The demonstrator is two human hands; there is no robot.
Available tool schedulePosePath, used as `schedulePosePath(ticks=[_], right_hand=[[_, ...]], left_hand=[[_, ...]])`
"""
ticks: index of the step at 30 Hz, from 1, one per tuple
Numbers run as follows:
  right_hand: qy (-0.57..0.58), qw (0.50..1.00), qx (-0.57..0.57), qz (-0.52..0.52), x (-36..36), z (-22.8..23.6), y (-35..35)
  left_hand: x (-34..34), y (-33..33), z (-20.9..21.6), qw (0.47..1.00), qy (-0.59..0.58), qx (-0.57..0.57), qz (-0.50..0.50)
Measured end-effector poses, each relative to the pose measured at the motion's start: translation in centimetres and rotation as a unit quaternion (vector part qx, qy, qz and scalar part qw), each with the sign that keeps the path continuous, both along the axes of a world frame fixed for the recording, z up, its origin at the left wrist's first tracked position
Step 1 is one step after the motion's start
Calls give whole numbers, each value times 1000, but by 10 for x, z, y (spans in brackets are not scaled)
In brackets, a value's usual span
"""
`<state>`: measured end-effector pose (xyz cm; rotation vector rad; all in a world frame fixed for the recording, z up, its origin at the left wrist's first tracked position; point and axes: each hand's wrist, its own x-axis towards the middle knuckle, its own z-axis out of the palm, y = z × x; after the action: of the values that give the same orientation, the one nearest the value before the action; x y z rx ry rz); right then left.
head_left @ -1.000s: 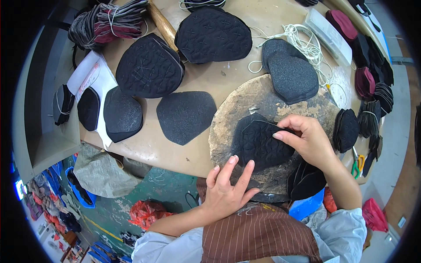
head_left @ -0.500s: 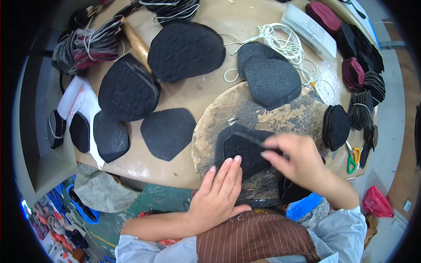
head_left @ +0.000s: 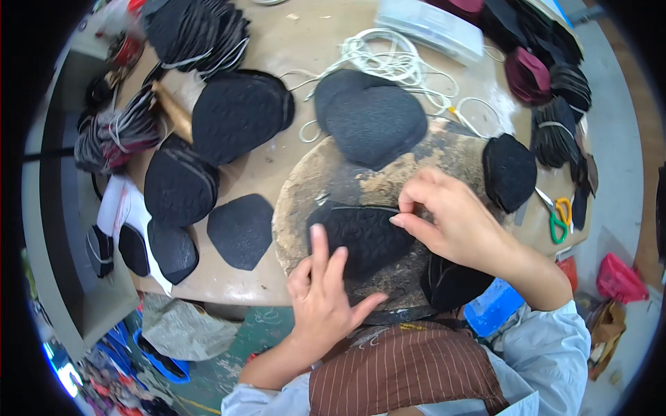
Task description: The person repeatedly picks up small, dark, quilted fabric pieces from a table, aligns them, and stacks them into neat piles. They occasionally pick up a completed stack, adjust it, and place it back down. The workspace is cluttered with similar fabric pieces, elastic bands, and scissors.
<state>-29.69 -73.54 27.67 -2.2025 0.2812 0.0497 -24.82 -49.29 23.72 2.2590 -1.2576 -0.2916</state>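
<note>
A black fabric piece (head_left: 368,239) with a raised pattern lies on the round, worn wooden block (head_left: 298,194). It appears to have another layer beneath it, and a pale line runs along its far edge. My right hand (head_left: 447,218) pinches its far right corner between thumb and forefinger. Fingers spread, my left hand (head_left: 322,298) is at the near left side, fingertips at or just over the fabric. Beyond the block's middle, a stack of dark grey pieces (head_left: 374,121) overlaps its far edge. Another black stack (head_left: 510,173) sits on the block's right side.
Patterned black stacks (head_left: 243,114) and a single dark piece (head_left: 243,232) lie on the table to the left. White cord (head_left: 388,59) is heaped near a clear plastic box (head_left: 430,31). Scissors with green and orange handles (head_left: 558,222) lie at the right, near tied bundles (head_left: 553,132).
The whole view has shifted. My left hand, formerly pressed flat with fingers together, has its fingers spread and raised. My right hand still pinches the edge, and the fabric piece lies flatter.
</note>
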Motion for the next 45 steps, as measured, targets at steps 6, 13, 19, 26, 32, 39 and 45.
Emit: schedulePosePath(ticks=[6, 13, 19, 26, 32, 39, 45], right_hand=[[-166, 911, 314, -210, -62, 87, -22], [-148, 964, -130, -177, -139, 30, -44], [-201, 916, 125, -323, -282, 43, -57], [-51, 837, 283, -465, -451, -84, -29], [136, 769, 343, -522, -481, -322, -39], [300, 867, 84, -389, -442, -604, 4], [293, 881, 155, -338, -380, -660, 4]], left_hand=[[-11, 3, 2, 995, -77, 66, -25], [-22, -5, -5, 987, -141, 69, -37], [-28, 4, -7, 983, -181, 15, -33], [-107, -65, 32, 963, -226, -53, -136], [-218, -160, 46, 913, -232, 9, -336], [-267, -298, -13, 868, -336, 82, -356], [-273, -306, -17, 887, -297, 160, -315]])
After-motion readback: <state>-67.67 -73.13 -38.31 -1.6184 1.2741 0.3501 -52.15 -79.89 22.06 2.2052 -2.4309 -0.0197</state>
